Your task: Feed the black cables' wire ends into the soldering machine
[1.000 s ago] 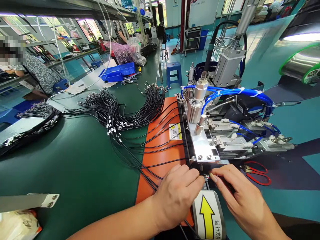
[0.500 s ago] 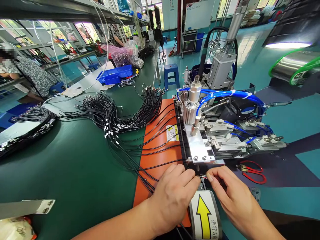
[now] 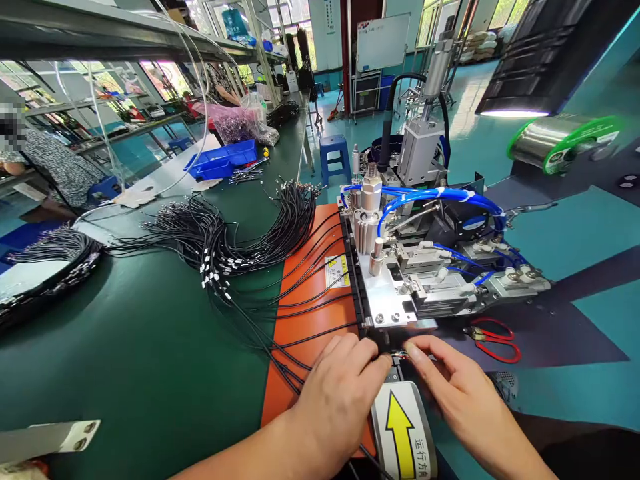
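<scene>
Near the front edge of the metal machine [image 3: 383, 293], my left hand [image 3: 345, 393] is closed around the end of a black cable, mostly hidden under its fingers. Thin wires [image 3: 399, 355] show between the two hands. My right hand [image 3: 450, 373] pinches the tips of these wires between thumb and forefinger. Several black cables [image 3: 315, 330] run from the bundle [image 3: 220, 240] over the orange board [image 3: 300, 320] to the machine's left side. Just below the fingertips is a white plate with a yellow arrow [image 3: 400, 430].
Red-handled cutters [image 3: 500, 340] lie right of my right hand. Behind are a solder spool [image 3: 560, 140], a black lamp [image 3: 530, 67] and a blue stool [image 3: 334, 157]. A blue tray [image 3: 225, 159] stands on the green table [image 3: 150, 360]. A person [image 3: 60, 160] is at far left.
The whole view has shifted, so machine and table appear slightly further left. Both hands keep their place by the machine's front edge, with more of the thin wires showing between them.
</scene>
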The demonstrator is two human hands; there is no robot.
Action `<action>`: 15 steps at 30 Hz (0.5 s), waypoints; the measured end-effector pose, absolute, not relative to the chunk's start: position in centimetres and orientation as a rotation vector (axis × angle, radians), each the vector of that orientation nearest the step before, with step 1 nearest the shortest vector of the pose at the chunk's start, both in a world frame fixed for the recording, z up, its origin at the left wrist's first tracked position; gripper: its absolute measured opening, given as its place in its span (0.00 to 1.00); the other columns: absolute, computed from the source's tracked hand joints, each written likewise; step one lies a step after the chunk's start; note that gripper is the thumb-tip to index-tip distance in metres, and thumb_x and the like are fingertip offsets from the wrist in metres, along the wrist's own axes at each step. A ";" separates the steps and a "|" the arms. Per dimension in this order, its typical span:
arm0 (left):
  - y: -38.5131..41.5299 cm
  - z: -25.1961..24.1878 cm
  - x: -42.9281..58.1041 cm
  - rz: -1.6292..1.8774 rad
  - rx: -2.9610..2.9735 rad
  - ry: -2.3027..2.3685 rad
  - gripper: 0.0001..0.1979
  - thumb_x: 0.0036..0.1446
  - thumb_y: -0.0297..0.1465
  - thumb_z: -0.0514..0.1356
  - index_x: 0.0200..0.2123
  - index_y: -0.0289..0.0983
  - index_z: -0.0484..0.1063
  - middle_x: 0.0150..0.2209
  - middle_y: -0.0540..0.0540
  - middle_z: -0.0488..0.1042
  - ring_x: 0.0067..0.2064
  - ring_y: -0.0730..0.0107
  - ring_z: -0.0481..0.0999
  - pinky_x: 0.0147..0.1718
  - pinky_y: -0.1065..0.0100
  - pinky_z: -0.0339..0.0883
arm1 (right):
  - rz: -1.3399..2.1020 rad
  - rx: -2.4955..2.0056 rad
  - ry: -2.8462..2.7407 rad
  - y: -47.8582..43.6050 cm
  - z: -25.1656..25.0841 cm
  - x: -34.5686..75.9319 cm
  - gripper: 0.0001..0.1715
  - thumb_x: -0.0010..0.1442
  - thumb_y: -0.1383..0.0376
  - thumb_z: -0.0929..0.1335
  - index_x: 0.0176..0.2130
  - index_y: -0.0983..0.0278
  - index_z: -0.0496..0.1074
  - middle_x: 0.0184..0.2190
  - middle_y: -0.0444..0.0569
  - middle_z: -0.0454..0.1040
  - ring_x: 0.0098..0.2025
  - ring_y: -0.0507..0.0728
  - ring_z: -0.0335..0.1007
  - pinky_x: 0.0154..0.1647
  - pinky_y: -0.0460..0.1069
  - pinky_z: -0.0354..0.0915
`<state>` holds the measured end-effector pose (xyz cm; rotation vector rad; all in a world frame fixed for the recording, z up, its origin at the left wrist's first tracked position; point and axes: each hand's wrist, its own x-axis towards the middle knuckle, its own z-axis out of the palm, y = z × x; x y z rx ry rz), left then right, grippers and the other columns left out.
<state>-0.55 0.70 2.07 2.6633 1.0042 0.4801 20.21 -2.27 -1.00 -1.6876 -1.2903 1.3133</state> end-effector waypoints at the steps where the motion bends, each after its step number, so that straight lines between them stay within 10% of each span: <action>1: 0.7 2.2 -0.6 0.473 2.660 1.013 0.13 0.65 0.23 0.53 0.50 0.35 0.72 0.40 0.43 0.72 0.39 0.59 0.69 0.39 0.56 0.71 | 1.317 -1.668 -1.283 -2.4 -1.0 20.0 0.22 0.68 0.45 0.63 0.44 0.58 0.71 0.34 0.44 0.75 0.36 0.56 0.71 0.35 0.47 0.67; 15: 0.3 2.0 -0.7 0.496 2.656 1.155 0.12 0.65 0.19 0.51 0.43 0.33 0.73 0.36 0.42 0.72 0.37 0.57 0.70 0.36 0.55 0.73 | 1.155 -1.650 -1.420 -1.8 -2.1 19.2 0.23 0.71 0.47 0.58 0.34 0.58 0.66 0.28 0.41 0.67 0.31 0.54 0.63 0.34 0.47 0.62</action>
